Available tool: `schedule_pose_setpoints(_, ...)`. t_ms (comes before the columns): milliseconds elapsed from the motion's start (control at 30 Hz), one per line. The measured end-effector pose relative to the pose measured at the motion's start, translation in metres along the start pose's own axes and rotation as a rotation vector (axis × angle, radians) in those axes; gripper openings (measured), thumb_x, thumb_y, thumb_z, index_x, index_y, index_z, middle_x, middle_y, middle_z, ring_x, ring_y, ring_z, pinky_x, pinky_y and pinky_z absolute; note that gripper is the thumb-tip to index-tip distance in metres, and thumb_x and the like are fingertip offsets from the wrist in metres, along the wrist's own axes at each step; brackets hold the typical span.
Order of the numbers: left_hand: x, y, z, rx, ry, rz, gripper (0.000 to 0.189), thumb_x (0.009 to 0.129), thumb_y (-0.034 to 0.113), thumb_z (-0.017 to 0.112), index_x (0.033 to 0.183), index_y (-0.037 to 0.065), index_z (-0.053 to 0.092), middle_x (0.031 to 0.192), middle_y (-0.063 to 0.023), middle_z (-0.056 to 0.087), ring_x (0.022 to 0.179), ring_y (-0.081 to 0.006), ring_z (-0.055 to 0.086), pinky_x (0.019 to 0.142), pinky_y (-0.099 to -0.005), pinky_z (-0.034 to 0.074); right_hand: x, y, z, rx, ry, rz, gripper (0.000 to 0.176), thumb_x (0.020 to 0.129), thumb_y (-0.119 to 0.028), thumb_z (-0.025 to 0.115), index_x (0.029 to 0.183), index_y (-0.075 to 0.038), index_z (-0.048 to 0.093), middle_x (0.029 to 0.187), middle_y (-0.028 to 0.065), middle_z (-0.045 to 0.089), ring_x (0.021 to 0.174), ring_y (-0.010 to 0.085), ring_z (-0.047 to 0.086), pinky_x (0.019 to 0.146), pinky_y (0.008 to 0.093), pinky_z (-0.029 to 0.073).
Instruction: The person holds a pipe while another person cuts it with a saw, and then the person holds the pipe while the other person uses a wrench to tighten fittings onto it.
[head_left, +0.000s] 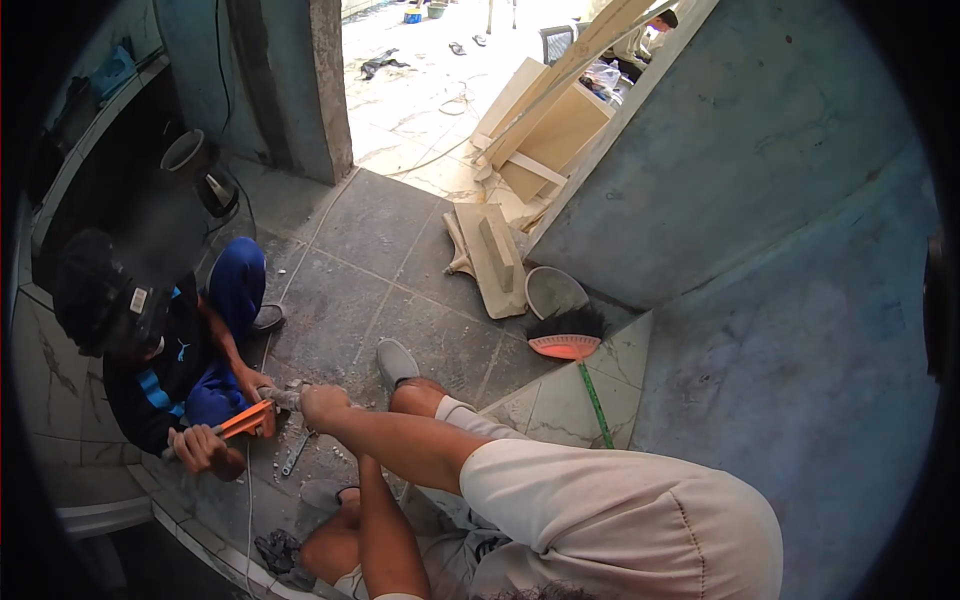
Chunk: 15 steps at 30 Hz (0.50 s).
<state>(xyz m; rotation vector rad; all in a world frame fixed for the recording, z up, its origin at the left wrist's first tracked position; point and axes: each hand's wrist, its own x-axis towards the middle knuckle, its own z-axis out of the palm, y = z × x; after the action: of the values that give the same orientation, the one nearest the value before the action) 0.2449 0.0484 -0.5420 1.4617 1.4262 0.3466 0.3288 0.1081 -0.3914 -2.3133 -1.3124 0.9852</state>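
Observation:
My right hand (325, 408) is closed around the end of a grey, dusty rod-like piece (283, 398). My left forearm reaches up from the bottom edge and passes behind my right forearm, which hides my left hand. Facing me, a seated co-worker in a black cap (105, 290) has one hand (252, 383) by the same piece and the other hand (200, 447) on an orange tool (245, 420) whose head touches or nears it. A metal wrench-like tool (296, 453) lies on the floor below, among pale rubble bits.
A broom (565, 345) with a green handle, a round bucket (555, 292) and a board (492, 262) with a wooden float lie right of centre. Wood panels (560, 140) lean in the bright doorway, a person beyond. A cable (250, 500) crosses the floor; dark crumpled material (280, 552) lies lower left.

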Motion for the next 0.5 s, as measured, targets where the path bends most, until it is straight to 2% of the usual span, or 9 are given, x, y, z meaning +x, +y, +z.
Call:
schedule_pose_setpoints(267,0.003,0.002,0.004,-0.005,-0.002,0.021,0.063,0.076,0.04,0.068,0.124,0.005,0.047,0.125,-0.0178,0.052,0.119,-0.0286,0.049,0.097,-0.0397,0.039,0.011,0.011,0.013,-0.034,-0.062,0.028,0.021,0.082,-0.015,0.054,0.094,-0.004,0.068,0.098,0.0154,0.067,0.092,0.0297,0.066,0.076,0.0406,0.053)
schedule_pose_setpoints(500,0.002,-0.001,0.005,-0.008,0.003,0.02,0.063,0.076,0.04,0.068,0.124,0.005,0.047,0.125,-0.0177,0.051,0.119,-0.0287,0.048,0.097,-0.0398,0.039,0.017,0.011,0.007,0.031,0.03,0.068,0.023,0.085,-0.015,0.051,0.098,-0.004,0.065,0.096,0.0143,0.068,0.091,0.0296,0.066,0.075,0.0411,0.053)
